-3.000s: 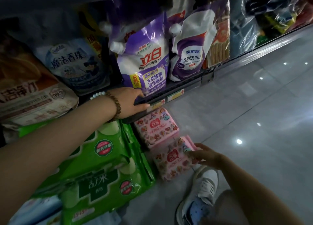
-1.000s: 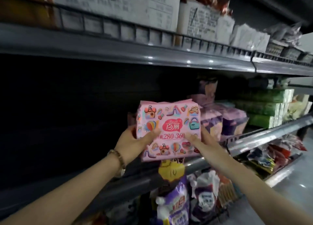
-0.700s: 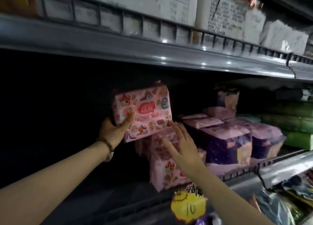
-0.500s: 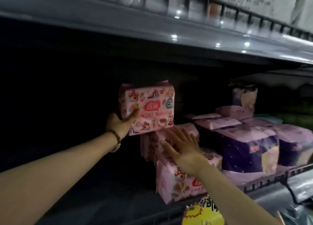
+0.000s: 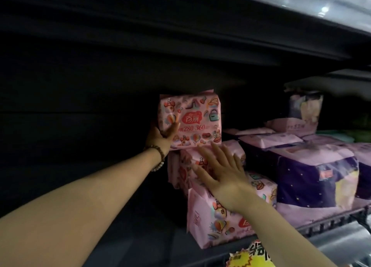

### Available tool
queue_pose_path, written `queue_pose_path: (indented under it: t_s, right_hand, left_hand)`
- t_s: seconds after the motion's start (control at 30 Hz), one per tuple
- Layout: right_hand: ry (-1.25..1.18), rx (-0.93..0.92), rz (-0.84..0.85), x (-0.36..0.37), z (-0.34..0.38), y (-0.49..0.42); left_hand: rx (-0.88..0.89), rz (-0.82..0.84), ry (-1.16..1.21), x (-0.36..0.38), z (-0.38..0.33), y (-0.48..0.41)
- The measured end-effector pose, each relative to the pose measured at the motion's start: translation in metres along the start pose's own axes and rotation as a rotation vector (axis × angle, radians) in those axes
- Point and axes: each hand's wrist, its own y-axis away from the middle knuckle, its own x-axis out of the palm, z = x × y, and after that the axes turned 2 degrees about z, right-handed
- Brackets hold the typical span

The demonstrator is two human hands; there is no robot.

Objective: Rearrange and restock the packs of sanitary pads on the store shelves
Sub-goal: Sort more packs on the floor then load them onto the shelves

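Darkness fills the left half of the frame, where the shelf bay (image 5: 80,126) looks bare, which is presumably why stock is going in beside it. From the lower left the left forearm reaches up, a bead bracelet (image 5: 157,156) at the wrist, and the left hand (image 5: 160,136) is closed on the lower left corner of a pink pack (image 5: 190,122) of sanitary pads, thumb across the printed front. That pack sits at centre frame, upright and face out, its bottom edge on or just above the top of a pink stack (image 5: 208,166); I cannot tell whether its weight is fully down yet. Holding it by the corner lets the hand steer it square onto the pile.

Just below, the right hand (image 5: 222,174) lies flat with fingers spread wide, holding nothing, pressed on the front of the stack. My guess is that it braces the soft packs so they do not slide as the new one settles. A front pack (image 5: 216,220) stands at the shelf edge under the wrist.

Right of these, purple packs (image 5: 317,176) fill the shelf, with flatter pink packs (image 5: 269,140) behind. At lower centre right a yellow price tag (image 5: 247,258) hangs from the rail.
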Motion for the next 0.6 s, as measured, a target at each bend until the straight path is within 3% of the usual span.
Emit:
queue_pose_path:
  t_s: [0.13,0.27,0.43,0.6]
  right_hand:
    - [-0.001,0.003,0.000,0.001,0.000,-0.001]
    - [-0.021,0.001,-0.004,0.001,0.001,0.000]
    - [-0.043,0.000,0.016,-0.001,0.002,0.000]
    - [-0.035,-0.007,0.015,0.000,0.001,0.000]
  left_hand:
    - [0.234,0.082,-0.128,-0.001,0.012,0.013]
    - [0.475,0.089,-0.542,-0.003,0.007,0.026]
    - [0.427,0.182,-0.836,0.003,-0.001,0.034]
    - [0.267,0.328,-0.780,0.001,-0.019,0.032]
